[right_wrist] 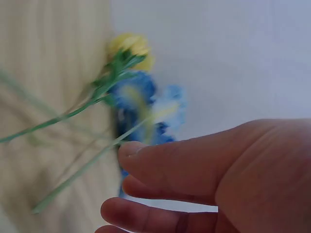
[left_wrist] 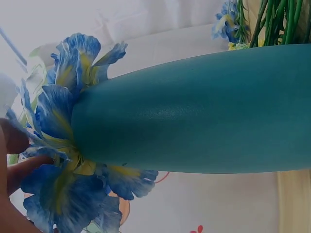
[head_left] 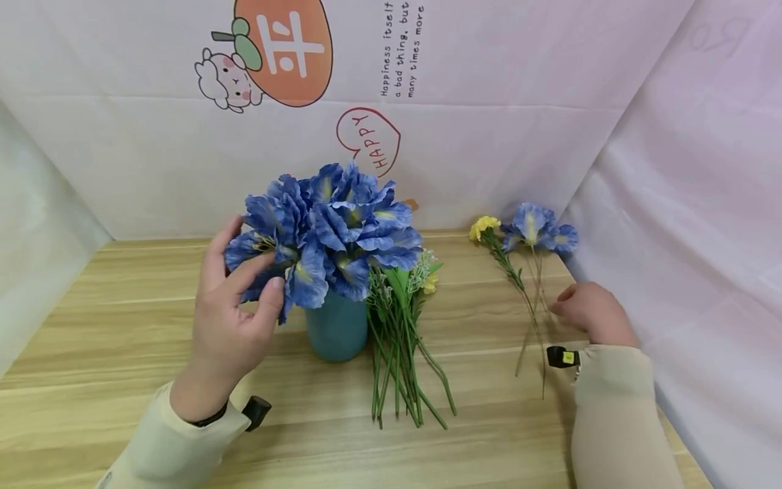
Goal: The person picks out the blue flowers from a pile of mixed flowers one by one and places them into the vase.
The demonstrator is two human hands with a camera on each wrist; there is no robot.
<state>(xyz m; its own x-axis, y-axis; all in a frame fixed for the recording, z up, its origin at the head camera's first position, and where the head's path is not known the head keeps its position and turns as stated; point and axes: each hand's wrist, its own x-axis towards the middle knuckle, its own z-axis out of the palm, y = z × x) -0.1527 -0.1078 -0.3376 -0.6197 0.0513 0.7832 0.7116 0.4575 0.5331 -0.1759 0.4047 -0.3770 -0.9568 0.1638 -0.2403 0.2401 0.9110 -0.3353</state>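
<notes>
Blue artificial irises fill a teal vase, whose smooth side spans the left wrist view. My left hand holds a bloom on the left of the bunch, thumb in front and a finger behind the petals. In the left wrist view its fingers are partly hidden by petals. On the right, my right hand is beside the stems of the loose blue irises. Its thumb tip overlaps one stem in the right wrist view, the fingers loosely bent. A yellow flower lies with these irises, stems crossing.
Right of the vase lies a bundle of green stems with small white and yellow blossoms. All rest on a wooden table. A printed white cloth rises behind, and another white cloth hangs at the right edge.
</notes>
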